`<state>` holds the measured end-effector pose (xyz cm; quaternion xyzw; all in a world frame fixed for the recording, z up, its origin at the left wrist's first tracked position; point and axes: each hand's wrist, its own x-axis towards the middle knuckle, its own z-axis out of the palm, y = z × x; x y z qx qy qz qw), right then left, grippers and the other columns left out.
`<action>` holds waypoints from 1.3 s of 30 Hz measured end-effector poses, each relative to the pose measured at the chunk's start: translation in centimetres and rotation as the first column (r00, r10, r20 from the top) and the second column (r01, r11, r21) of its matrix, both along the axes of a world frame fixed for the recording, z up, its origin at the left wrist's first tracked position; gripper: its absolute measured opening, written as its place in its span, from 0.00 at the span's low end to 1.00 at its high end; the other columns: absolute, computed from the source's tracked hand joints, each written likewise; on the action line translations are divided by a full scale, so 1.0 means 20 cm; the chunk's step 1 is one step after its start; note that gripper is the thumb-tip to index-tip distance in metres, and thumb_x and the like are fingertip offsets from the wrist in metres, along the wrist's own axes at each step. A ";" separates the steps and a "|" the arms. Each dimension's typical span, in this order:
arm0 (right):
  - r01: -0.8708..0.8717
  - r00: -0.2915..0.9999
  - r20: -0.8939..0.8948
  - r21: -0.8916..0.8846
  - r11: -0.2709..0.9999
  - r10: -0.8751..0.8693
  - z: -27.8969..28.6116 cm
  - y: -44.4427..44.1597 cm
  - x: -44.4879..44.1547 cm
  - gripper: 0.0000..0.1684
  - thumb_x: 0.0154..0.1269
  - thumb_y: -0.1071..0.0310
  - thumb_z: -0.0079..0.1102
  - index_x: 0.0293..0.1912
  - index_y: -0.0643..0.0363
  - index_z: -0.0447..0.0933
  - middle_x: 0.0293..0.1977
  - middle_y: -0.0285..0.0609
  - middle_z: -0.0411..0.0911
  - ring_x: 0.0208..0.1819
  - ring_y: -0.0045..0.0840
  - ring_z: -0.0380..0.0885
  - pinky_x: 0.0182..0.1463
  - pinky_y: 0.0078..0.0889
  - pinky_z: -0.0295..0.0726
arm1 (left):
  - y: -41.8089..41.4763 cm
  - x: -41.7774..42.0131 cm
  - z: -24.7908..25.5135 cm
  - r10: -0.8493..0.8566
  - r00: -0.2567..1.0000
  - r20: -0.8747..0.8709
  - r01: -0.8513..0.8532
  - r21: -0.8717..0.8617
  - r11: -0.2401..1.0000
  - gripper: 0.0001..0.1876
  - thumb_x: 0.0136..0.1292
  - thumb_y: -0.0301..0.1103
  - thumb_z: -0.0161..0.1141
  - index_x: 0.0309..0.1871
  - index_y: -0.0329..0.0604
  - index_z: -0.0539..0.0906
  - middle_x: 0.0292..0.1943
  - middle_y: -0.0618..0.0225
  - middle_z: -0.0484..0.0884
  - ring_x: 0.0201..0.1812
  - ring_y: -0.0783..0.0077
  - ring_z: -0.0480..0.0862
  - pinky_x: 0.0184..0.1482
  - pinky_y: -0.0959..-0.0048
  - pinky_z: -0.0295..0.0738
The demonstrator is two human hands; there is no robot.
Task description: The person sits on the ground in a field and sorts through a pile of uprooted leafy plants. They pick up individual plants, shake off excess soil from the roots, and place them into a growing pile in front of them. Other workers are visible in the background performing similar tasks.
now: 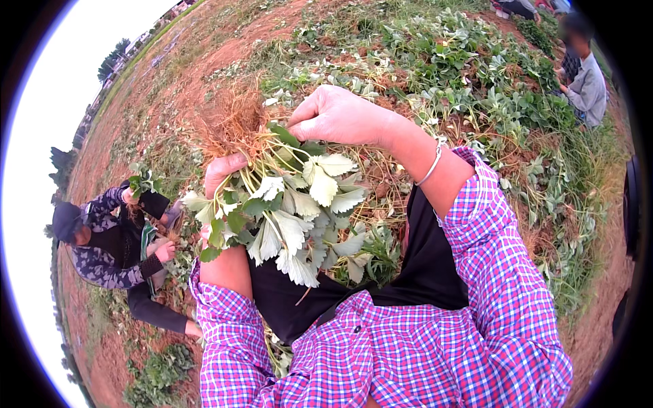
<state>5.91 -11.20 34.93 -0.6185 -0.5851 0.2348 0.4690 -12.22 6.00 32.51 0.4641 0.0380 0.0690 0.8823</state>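
Note:
A bunch of strawberry plants [291, 204] is gripped around its stems by my left hand [222, 172]. Its tangled brown bare roots [234, 122] stick out above that fist, and pale-backed, toothed leaves hang down over my lap. Beside the roots, my right hand [339, 116] has thumb and fingers drawn together. Their tips meet a dark green leaf [283, 134] at the top of the bunch; whether they pinch it is hidden. More cut or pulled leafy plants [375, 252] lie on the ground between my legs.
To the left a person [109, 239] in a cap squats, holding a small plant [144, 181]. Another person [589, 86] sits at the upper right, with others partly seen beyond. Heaped strawberry plants [459, 66] cover the ground ahead. Reddish bare soil [229, 56] stretches off to the upper left.

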 end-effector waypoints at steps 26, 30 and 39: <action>0.354 0.927 -0.115 -0.041 0.934 -0.356 -0.13 0.11 0.02 0.14 0.53 0.69 0.54 0.35 0.70 0.81 0.21 0.36 0.78 0.23 0.15 0.70 0.30 0.23 0.69 | -0.05 0.20 0.00 0.139 0.977 0.164 -0.179 0.259 0.949 0.21 0.53 0.20 0.63 0.53 0.33 0.77 0.45 0.60 0.83 0.45 0.70 0.83 0.47 0.73 0.78; 0.357 0.662 -0.684 -0.069 0.932 -0.305 -0.24 0.21 0.06 0.06 0.54 0.71 0.54 0.30 0.63 0.77 0.27 0.37 0.75 0.27 0.20 0.72 0.32 0.26 0.71 | -0.09 0.22 -0.02 0.161 0.929 0.333 -0.297 0.413 0.861 0.25 0.49 0.20 0.66 0.54 0.35 0.77 0.47 0.63 0.82 0.48 0.69 0.81 0.55 0.70 0.73; 0.769 0.439 0.229 0.404 0.496 -0.869 -0.14 0.13 0.39 0.33 0.58 0.51 0.59 0.56 0.66 0.70 0.46 0.58 0.75 0.49 0.41 0.75 0.53 0.38 0.73 | 0.03 0.19 -0.04 0.136 0.990 0.036 -0.134 -0.042 0.990 0.19 0.59 0.28 0.60 0.53 0.31 0.76 0.46 0.60 0.82 0.43 0.68 0.84 0.46 0.71 0.80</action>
